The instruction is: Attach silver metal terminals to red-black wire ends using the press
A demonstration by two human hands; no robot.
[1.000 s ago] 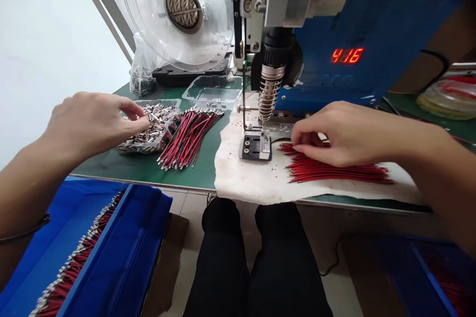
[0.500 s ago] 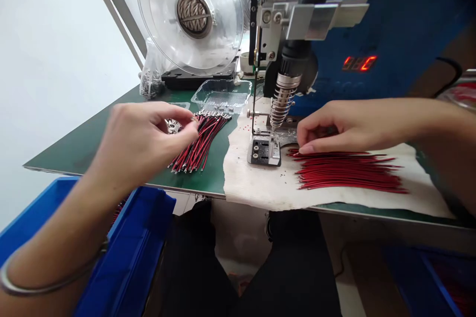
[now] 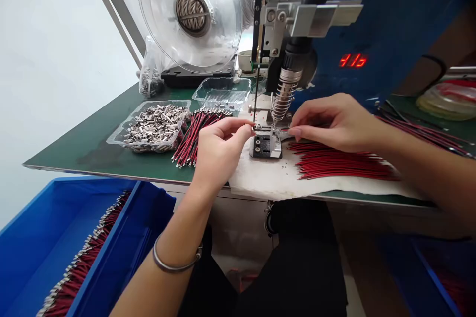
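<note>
And the left hand (image 3: 223, 146) and right hand (image 3: 330, 121), pinched narrow, contents unclear, flank the jig (image 3: 266, 146), likely mid-alignment, with steadiness wanted next!

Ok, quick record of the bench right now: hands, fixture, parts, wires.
Left hand: fingertips pinched, left of fixture; grip contents unclear
Right hand: fingertips pinched, right of fixture; grip contents unclear
Fixture: between the hands, below spring-wrapped tip
Metal parts: heaped in clear tray
Red wires: laid side by side on white sheet
</note>
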